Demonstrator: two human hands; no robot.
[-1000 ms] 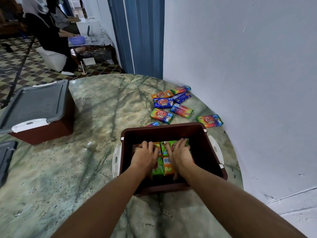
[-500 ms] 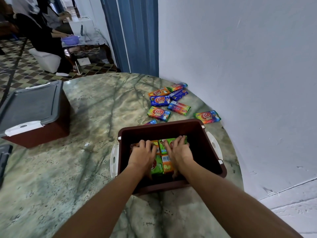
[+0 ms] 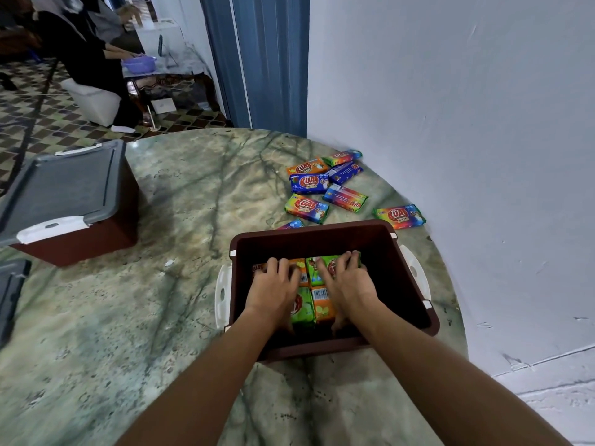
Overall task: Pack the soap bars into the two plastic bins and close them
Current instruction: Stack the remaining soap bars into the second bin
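An open brown bin (image 3: 409,317) with white side latches stands near the table's right edge. Green and orange soap bars (image 3: 314,304) lie packed on its floor. Both hands are down inside it: my left hand (image 3: 273,292) rests flat on the left bars, my right hand (image 3: 346,283) lies flat on the right bars, fingers spread. Several loose soap bars (image 3: 325,188) in bright wrappers lie behind the bin near the wall. A second brown bin (image 3: 96,236) with a grey lid on it stands at the left.
The round green marble table (image 3: 145,317) abuts a white wall (image 3: 467,123) on the right. A loose grey lid (image 3: 11,291) lies at the far left edge. People sit at another table (image 3: 180,69) in the background.
Both hands stay in the bin on the bars, barely shifting. The view has moved slightly.
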